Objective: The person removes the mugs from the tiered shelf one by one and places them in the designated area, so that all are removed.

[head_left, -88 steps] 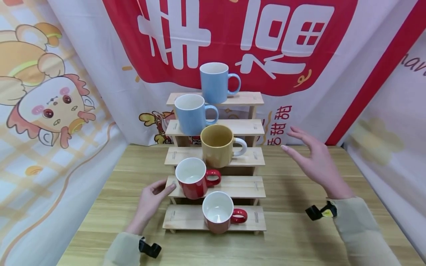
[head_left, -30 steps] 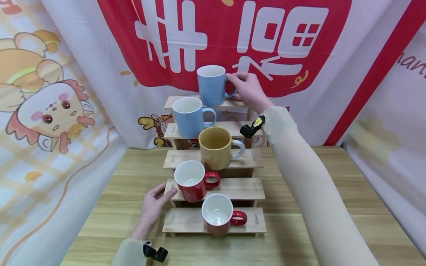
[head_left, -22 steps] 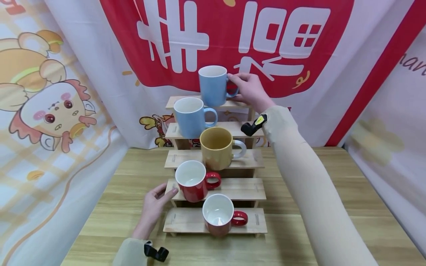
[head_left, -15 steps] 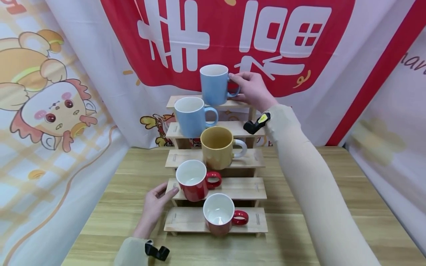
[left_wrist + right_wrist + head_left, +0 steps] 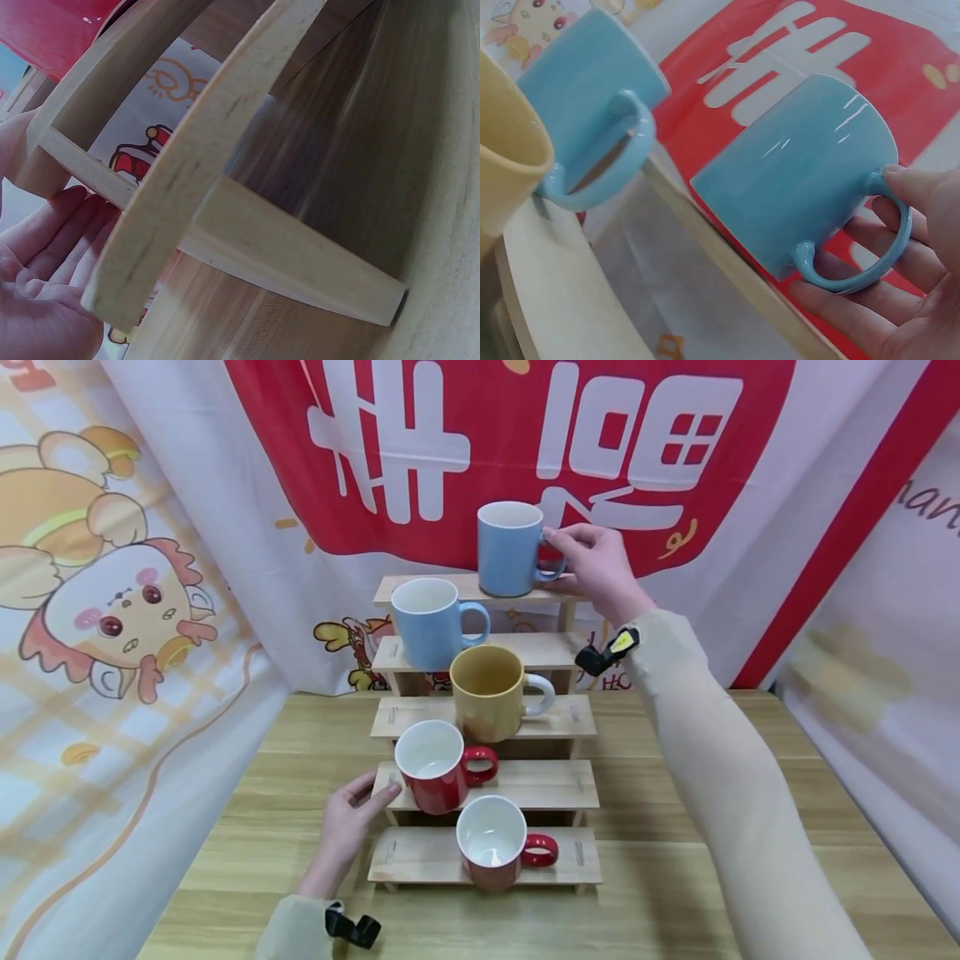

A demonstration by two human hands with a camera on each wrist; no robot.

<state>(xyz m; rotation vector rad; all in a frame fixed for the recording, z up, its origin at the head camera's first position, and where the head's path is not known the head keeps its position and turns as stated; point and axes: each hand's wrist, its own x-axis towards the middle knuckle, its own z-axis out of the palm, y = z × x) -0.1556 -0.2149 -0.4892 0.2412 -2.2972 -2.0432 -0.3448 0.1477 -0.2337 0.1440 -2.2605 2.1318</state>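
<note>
A light wooden stepped rack bears a mug on each tier. On the top tier, my right hand holds a blue mug by its handle, thumb at the handle's upper end and fingers behind it. The right wrist view shows this mug's base close to the shelf edge; whether they touch I cannot tell. My left hand grips the left end of the second-lowest tier, thumb on top and fingers beneath, beside a red mug. In the left wrist view the fingers are under the board.
A second blue mug stands one tier down, toward the left. Below it are a yellow mug with a white handle and, on the lowest tier, another red mug. Printed cloth hangs behind and beside the wooden table.
My right hand came in from the right and took the top blue mug's handle. Over the last half second that mug has moved right along the top tier. My left hand stays put.
</note>
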